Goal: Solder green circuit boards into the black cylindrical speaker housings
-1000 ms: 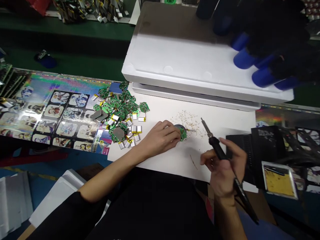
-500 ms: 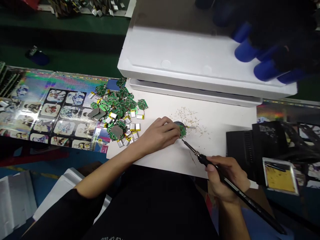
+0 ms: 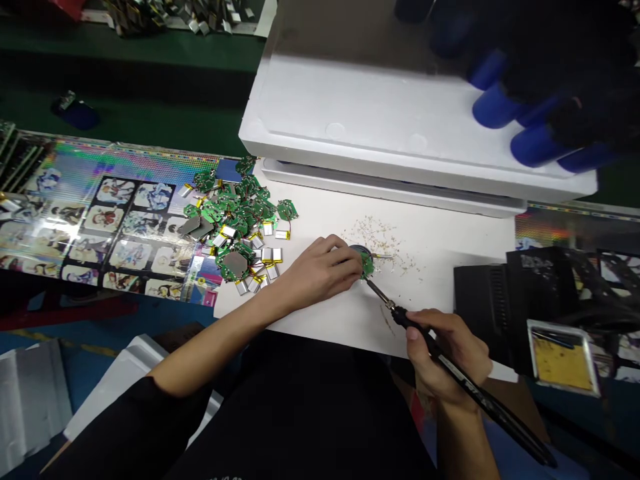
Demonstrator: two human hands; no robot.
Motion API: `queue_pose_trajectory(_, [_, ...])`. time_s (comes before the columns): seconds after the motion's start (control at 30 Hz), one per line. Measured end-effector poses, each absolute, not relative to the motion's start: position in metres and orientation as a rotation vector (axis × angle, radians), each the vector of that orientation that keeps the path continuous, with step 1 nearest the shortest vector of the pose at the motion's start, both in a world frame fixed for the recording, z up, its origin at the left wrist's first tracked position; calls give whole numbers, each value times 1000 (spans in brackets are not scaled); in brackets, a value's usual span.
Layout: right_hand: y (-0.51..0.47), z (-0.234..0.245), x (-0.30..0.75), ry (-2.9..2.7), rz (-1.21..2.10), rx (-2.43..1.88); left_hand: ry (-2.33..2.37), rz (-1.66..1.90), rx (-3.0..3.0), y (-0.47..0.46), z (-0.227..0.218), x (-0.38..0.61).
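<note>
left grip (image 3: 320, 270) clamped on round green circuit board (image 3: 368, 265); right grip (image 3: 445, 353) closed around soldering iron (image 3: 480, 393), long axis slanting up-left, tip just beside board's lower right edge.

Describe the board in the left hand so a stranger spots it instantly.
On the white work sheet below a white foam slab, find the left hand. It grips a small round green circuit board, set apart from the heaped green boards by the black-handled soldering iron's tip at its edge.
</note>
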State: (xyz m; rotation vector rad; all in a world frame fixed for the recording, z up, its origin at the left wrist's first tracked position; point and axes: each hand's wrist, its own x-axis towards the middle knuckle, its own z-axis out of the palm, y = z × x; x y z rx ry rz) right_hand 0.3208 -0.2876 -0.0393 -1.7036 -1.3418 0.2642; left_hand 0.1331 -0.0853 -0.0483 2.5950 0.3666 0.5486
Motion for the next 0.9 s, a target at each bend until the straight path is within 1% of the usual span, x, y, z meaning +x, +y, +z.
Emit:
queue_pose_trajectory(0.33, [-285, -38, 320, -1367, 308, -1639, 384, 480, 2583, -86, -45, 135])
queue_pose_trajectory(0.73, [-280, -32, 321, -1350, 365, -1653, 375, 497, 2568, -86, -45, 136])
queue_pose_trajectory(0.9, [-283, -31, 323, -1315, 297, -1655, 367, 484, 2556, -85, -44, 136])
